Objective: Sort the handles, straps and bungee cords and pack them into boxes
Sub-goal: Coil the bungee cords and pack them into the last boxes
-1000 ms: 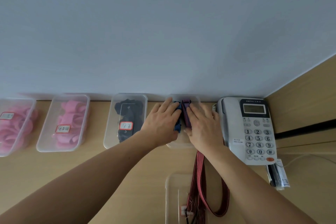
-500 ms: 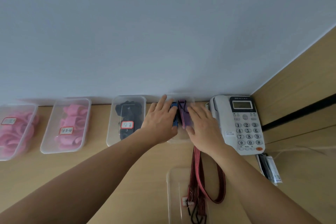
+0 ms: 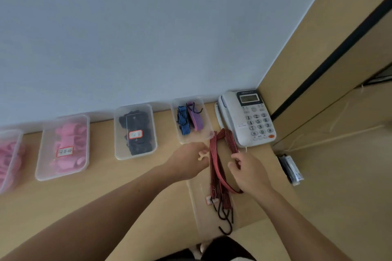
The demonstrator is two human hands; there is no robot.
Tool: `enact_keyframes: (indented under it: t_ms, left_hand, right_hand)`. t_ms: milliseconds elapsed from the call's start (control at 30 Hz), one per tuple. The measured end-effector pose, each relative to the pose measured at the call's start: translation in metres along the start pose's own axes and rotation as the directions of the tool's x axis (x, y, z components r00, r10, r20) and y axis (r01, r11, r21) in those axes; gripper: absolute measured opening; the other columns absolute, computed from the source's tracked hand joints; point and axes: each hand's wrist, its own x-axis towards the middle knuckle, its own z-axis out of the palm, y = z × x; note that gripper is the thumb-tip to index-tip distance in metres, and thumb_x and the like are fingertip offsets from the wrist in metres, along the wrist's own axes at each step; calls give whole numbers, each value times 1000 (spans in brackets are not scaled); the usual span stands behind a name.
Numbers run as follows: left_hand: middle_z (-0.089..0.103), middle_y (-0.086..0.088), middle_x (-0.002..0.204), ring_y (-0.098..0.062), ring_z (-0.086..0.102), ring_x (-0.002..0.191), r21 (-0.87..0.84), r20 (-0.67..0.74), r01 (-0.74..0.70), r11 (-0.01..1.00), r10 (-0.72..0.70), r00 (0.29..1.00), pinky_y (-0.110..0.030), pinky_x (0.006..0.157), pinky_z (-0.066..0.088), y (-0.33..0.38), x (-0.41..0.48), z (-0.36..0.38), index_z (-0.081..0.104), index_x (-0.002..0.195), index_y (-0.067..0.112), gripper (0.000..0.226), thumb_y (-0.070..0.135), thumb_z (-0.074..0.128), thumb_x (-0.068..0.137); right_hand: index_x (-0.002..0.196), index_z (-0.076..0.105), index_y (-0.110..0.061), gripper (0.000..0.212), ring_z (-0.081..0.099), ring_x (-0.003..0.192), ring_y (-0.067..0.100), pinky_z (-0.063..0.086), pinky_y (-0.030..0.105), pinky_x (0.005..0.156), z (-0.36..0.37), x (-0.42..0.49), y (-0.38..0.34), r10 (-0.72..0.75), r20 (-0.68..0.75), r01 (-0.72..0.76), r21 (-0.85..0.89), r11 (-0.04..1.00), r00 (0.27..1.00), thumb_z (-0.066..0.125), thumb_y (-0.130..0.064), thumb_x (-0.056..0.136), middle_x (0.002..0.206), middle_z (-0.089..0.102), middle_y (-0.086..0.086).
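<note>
Both hands at the red bungee cord on the desk

On the desk (image 3: 95, 186), the red bungee cord (image 3: 214, 167) lies doubled from beside the phone (image 3: 246, 118) down onto the near clear box (image 3: 196, 207). The left hand (image 3: 191, 160) is loosely curled beside it, holding nothing. The right hand (image 3: 247, 168) touches the right strand; I cannot tell whether it pinches. The cord is probably light, limp and springy. It is best taken at the fold, minding the hooks (image 3: 226, 220).
</note>
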Motion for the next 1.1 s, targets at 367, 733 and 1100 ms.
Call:
enact_keyframes:
  t_ms: [367, 733, 1100]
  left_hand:
    - [68, 1, 113, -17, 62, 103, -24, 6, 181, 983, -181, 983, -28, 91, 48, 6, -17, 27, 63, 121, 17, 32, 23, 54, 92]
    - [68, 4, 107, -16, 62, 98, -32, -11, 319, 947, -319, 948, -22, 81, 44, 14, -25, 50, 64, 120, 18, 32, 23, 52, 91]
    - [67, 5, 110, -9, 56, 88, -74, -13, 366, 928, -368, 930, -22, 81, 44, 8, -34, 51, 63, 121, 20, 33, 27, 54, 90]
  right_hand:
    - [97, 59, -21, 15, 55, 76, 11, 48, 31, 69, 17, -24, 19, -374, 84, 376, -7, 926, 923, 65, -31, 87, 85, 50, -14]
    - [119, 56, -22, 56, 55, 98, 19, 49, 32, 76, 26, -18, 33, -436, 259, 503, -328, 799, 862, 47, -66, 85, 110, 52, -2]
    - [105, 52, -12, 52, 64, 81, 20, 37, 29, 56, 30, -8, 0, -298, 199, 358, -476, 803, 934, 52, -60, 87, 97, 60, 3]
